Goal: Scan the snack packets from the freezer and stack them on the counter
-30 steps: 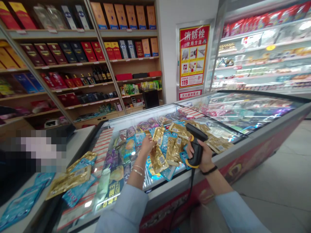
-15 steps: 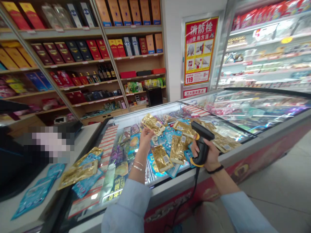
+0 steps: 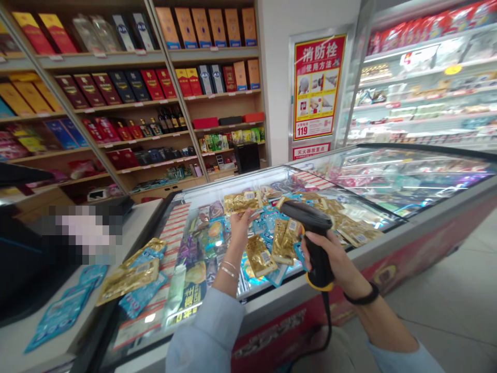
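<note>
Pinched in my left hand (image 3: 239,226) is a gold packet (image 3: 243,201), held just above the glass top of a chest freezer. My right hand (image 3: 330,254) grips a black and yellow barcode scanner (image 3: 308,217) by its handle, its head toward the gold packet. Below and between my hands, more gold packets (image 3: 260,256) and blue packets (image 3: 267,221) lie heaped on the glass. Another pile of gold packets (image 3: 130,280) with blue ones rests at the freezer's left edge.
Blue packets (image 3: 64,311) lie on the counter (image 3: 132,230) at left, beside a black device (image 3: 23,259). The freezer rim (image 3: 349,264) runs across in front of me. The scanner's cable (image 3: 328,321) hangs down. Shelves of boxes (image 3: 202,46) stand behind.
The gold packet in my left hand has turned to lie more level. My right hand has turned the scanner, so its head has swung left and lower, nearer that packet.
</note>
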Motion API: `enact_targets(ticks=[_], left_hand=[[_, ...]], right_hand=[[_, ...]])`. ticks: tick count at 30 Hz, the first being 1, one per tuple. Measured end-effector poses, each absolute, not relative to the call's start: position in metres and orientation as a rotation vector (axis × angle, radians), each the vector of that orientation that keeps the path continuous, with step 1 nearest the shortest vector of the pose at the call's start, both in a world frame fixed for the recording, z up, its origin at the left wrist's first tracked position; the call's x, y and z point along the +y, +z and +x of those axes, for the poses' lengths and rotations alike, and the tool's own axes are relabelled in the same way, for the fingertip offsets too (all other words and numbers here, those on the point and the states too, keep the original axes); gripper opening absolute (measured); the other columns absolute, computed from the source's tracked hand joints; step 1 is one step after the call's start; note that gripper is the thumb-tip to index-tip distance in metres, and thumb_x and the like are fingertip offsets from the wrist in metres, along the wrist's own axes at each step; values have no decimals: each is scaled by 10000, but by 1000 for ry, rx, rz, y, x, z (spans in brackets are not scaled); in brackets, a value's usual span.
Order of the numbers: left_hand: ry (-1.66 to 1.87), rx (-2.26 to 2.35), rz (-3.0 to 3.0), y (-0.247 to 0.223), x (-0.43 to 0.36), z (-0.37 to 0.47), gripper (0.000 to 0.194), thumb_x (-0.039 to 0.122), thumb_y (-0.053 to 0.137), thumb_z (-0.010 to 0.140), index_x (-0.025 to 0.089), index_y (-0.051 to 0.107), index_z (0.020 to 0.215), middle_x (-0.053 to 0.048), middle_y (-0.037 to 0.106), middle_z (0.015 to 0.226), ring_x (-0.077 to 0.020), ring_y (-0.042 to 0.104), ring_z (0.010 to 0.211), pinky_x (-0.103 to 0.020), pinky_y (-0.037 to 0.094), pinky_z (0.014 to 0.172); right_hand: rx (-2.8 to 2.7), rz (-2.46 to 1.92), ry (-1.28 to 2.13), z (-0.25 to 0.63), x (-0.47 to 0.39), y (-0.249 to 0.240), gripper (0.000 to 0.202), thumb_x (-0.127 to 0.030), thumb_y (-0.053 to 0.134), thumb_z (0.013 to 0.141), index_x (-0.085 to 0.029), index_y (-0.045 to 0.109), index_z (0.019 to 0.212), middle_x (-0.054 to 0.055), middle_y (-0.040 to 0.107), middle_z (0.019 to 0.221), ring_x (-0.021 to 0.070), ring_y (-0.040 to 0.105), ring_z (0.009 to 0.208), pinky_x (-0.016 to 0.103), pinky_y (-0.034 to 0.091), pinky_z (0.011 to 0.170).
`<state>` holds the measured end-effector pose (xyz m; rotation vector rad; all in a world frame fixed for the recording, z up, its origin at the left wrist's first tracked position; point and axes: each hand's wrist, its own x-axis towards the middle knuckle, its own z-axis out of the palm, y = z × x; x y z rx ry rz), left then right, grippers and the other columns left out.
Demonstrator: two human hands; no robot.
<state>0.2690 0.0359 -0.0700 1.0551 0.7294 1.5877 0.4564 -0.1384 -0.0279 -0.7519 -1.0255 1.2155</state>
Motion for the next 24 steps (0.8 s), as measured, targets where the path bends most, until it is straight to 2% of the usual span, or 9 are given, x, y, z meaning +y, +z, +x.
enact_targets(ticks=[8, 17, 24], left_hand=[[1591, 801, 966, -70, 39, 271, 383, 424, 880, 618, 136, 663, 747, -85, 742, 738, -319, 739, 1012, -474, 582, 961], [1649, 772, 932, -63, 35, 266, 388, 437, 888, 585, 136, 684, 722, -77, 754, 729, -294, 761, 890, -464, 589, 942], [1667, 792, 931, -62, 35, 265, 256, 366, 854, 651, 175, 684, 663, -46, 748, 692, -265, 760, 835, -416, 601, 889]], right_hand=[[-1095, -834, 1164, 465, -154, -7, 283, -452, 760, 780, -203, 629, 812, -19, 595, 489, 141, 525, 341, 245, 411, 341], [-1134, -962, 1086, 471, -153, 10, 343, -511, 714, 763, -201, 568, 797, -40, 567, 477, 128, 515, 340, 229, 406, 349], [-1126, -984, 1138, 463, -153, 9, 350, -523, 710, 746, -210, 557, 784, -46, 569, 492, 126, 522, 347, 231, 410, 358]])
